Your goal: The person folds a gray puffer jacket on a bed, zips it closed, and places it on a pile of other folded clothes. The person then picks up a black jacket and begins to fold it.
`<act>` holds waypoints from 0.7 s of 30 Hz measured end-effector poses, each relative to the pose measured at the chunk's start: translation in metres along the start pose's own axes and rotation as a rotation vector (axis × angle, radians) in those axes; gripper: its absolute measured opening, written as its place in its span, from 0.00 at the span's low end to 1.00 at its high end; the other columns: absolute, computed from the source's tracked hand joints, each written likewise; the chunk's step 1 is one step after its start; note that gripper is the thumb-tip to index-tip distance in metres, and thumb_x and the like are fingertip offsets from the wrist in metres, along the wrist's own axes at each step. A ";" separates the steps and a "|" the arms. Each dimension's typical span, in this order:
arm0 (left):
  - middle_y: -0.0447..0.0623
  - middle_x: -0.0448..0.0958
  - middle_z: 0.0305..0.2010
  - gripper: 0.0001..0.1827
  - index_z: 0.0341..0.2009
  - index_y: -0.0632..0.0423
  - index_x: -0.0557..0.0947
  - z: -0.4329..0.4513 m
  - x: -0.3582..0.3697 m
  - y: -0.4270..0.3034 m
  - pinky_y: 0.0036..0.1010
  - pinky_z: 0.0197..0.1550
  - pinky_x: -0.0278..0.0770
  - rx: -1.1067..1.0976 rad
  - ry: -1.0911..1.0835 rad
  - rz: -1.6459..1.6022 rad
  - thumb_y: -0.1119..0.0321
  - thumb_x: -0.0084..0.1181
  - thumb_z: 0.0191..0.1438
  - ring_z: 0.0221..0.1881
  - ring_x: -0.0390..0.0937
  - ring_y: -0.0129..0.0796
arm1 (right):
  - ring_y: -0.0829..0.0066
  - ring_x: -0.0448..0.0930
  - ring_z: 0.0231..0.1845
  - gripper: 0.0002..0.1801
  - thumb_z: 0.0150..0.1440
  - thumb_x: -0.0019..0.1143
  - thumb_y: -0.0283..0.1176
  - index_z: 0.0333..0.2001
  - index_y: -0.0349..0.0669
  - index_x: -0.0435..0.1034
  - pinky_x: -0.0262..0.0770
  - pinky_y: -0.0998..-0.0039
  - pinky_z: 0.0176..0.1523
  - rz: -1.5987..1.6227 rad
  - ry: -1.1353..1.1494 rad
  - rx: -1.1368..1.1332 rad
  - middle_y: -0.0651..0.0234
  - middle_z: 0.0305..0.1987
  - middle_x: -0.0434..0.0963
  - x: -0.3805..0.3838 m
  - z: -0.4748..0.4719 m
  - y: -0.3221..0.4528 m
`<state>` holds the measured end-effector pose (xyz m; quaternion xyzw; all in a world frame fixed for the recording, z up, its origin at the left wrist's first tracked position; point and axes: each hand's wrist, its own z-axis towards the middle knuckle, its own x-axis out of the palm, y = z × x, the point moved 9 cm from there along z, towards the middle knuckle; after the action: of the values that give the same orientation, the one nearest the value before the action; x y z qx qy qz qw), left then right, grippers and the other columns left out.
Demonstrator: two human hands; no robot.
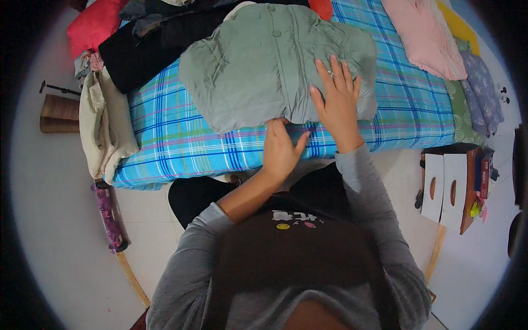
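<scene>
A light green padded jacket (pixel 247 70) with snap buttons along its placket lies spread out on a bed covered by a blue plaid sheet (pixel 165 152). My left hand (pixel 280 148) is at the near hem beside the placket; its fingertips partly go under the edge, and the thumb stands apart. Whether the fingers pinch the cloth cannot be told. Flat on the right front of the jacket rests my right hand (pixel 338 95), fingers spread, a ring on one finger.
Black clothing (pixel 144 53), a red garment (pixel 93 29) and a cream garment (pixel 99 128) lie at the left. Pink clothing (pixel 429 37) and a purple patterned cloth (pixel 480 90) lie at the right. A white-fronted drawer cabinet (pixel 447 189) stands beyond the bed's near right corner.
</scene>
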<state>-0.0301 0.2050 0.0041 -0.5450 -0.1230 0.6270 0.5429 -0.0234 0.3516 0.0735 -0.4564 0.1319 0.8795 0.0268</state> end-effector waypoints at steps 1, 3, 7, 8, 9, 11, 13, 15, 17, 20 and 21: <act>0.64 0.67 0.39 0.25 0.41 0.67 0.68 0.003 0.000 -0.001 0.40 0.42 0.68 0.017 -0.041 0.012 0.64 0.65 0.45 0.39 0.68 0.57 | 0.51 0.56 0.67 0.28 0.56 0.50 0.42 0.61 0.54 0.61 0.42 0.42 0.66 -0.024 -0.006 -0.018 0.60 0.67 0.58 0.002 0.009 -0.002; 0.63 0.68 0.38 0.25 0.40 0.66 0.69 0.012 -0.001 0.010 0.40 0.42 0.68 0.005 -0.130 0.028 0.64 0.65 0.45 0.39 0.68 0.57 | 0.53 0.56 0.68 0.27 0.58 0.47 0.44 0.61 0.55 0.61 0.42 0.42 0.66 -0.061 0.001 -0.050 0.62 0.68 0.58 0.010 0.028 -0.005; 0.62 0.69 0.36 0.24 0.40 0.65 0.69 0.020 -0.007 0.013 0.40 0.41 0.68 0.010 -0.150 0.076 0.64 0.65 0.45 0.38 0.68 0.56 | 0.53 0.60 0.66 0.26 0.59 0.44 0.48 0.59 0.55 0.64 0.45 0.42 0.65 0.025 -0.026 -0.031 0.61 0.65 0.63 0.035 0.052 -0.018; 0.61 0.70 0.36 0.23 0.41 0.65 0.70 0.021 -0.007 0.015 0.40 0.41 0.69 0.013 -0.156 0.073 0.66 0.64 0.45 0.38 0.69 0.56 | 0.52 0.61 0.65 0.25 0.58 0.44 0.49 0.58 0.54 0.65 0.46 0.43 0.65 0.044 -0.033 -0.020 0.61 0.64 0.64 0.041 0.056 -0.023; 0.61 0.70 0.36 0.22 0.40 0.64 0.70 0.023 -0.007 0.014 0.40 0.41 0.69 0.048 -0.157 0.071 0.66 0.63 0.45 0.38 0.69 0.56 | 0.52 0.61 0.65 0.25 0.58 0.44 0.50 0.57 0.54 0.67 0.48 0.44 0.65 0.059 -0.036 0.004 0.61 0.63 0.65 0.045 0.056 -0.030; 0.61 0.70 0.36 0.20 0.40 0.64 0.71 0.029 -0.006 0.012 0.40 0.41 0.69 0.118 -0.151 0.065 0.68 0.62 0.46 0.38 0.69 0.56 | 0.51 0.62 0.64 0.27 0.60 0.42 0.47 0.59 0.45 0.63 0.52 0.53 0.65 0.111 0.068 0.032 0.54 0.62 0.65 0.039 0.065 -0.027; 0.61 0.71 0.36 0.17 0.39 0.64 0.72 0.034 -0.007 0.010 0.40 0.41 0.69 0.148 -0.149 0.072 0.71 0.60 0.46 0.38 0.69 0.56 | 0.50 0.64 0.62 0.27 0.61 0.42 0.45 0.58 0.40 0.64 0.55 0.56 0.64 0.162 0.107 0.040 0.50 0.60 0.66 0.040 0.067 -0.024; 0.61 0.71 0.36 0.16 0.39 0.65 0.72 0.040 -0.007 0.011 0.39 0.40 0.69 0.139 -0.142 0.083 0.71 0.59 0.46 0.38 0.70 0.56 | 0.48 0.67 0.59 0.24 0.61 0.43 0.43 0.55 0.38 0.67 0.58 0.55 0.62 0.204 0.025 0.010 0.49 0.58 0.69 0.040 0.073 -0.024; 0.61 0.72 0.36 0.16 0.39 0.65 0.73 0.040 -0.006 0.010 0.39 0.40 0.69 0.124 -0.151 0.056 0.72 0.60 0.46 0.37 0.70 0.55 | 0.47 0.68 0.58 0.24 0.61 0.43 0.42 0.55 0.38 0.67 0.60 0.54 0.61 0.196 -0.015 -0.022 0.47 0.57 0.69 0.042 0.072 -0.024; 0.61 0.72 0.36 0.17 0.39 0.65 0.72 0.044 -0.005 0.009 0.39 0.39 0.69 0.128 -0.128 0.061 0.71 0.61 0.46 0.37 0.70 0.55 | 0.46 0.69 0.57 0.24 0.60 0.44 0.42 0.54 0.37 0.67 0.62 0.54 0.59 0.194 -0.023 -0.014 0.45 0.57 0.69 0.045 0.075 -0.028; 0.61 0.72 0.35 0.17 0.39 0.65 0.72 0.044 -0.004 0.010 0.39 0.39 0.69 0.129 -0.127 0.063 0.71 0.61 0.46 0.36 0.70 0.54 | 0.46 0.69 0.57 0.24 0.60 0.44 0.42 0.54 0.37 0.67 0.62 0.53 0.59 0.196 -0.015 -0.005 0.44 0.57 0.68 0.046 0.076 -0.029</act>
<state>-0.0723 0.2176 0.0158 -0.4715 -0.0994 0.6837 0.5481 -0.1062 0.3957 0.0715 -0.4349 0.1735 0.8816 -0.0597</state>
